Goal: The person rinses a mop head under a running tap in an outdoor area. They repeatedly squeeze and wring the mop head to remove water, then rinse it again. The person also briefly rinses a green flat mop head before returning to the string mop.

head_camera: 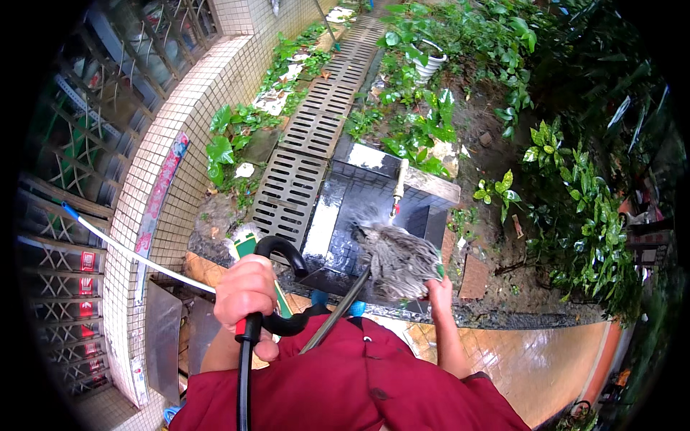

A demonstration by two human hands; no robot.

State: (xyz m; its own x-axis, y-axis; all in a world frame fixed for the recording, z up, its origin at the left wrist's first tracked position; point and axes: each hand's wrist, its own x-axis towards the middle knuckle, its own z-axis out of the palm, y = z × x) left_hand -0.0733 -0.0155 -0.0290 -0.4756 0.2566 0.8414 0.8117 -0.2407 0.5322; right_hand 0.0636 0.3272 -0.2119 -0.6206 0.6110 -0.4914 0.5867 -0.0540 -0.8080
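Observation:
My left hand (245,293) grips a black curved handle (281,249) with a red part, apparently an umbrella's; its black shaft (245,382) runs down past my shirt. My right hand (439,293) holds the green edge of a wet grey mop head (399,261). From the strands a metal mop pole (339,312) slants towards my body. Water from a tap with a red handle (396,207) falls on the mop head and splashes. Beneath lies a dark tiled wash basin (345,215). A white pole with a blue end (140,258) passes behind my left hand.
A slotted drain grating (310,126) runs along the basin's left. Further left stand a tiled wall (178,113) and metal window bars (70,161). Plants (577,183) and a white flowerpot (430,62) are to the right. Wet orange paving (517,361) lies near my right side.

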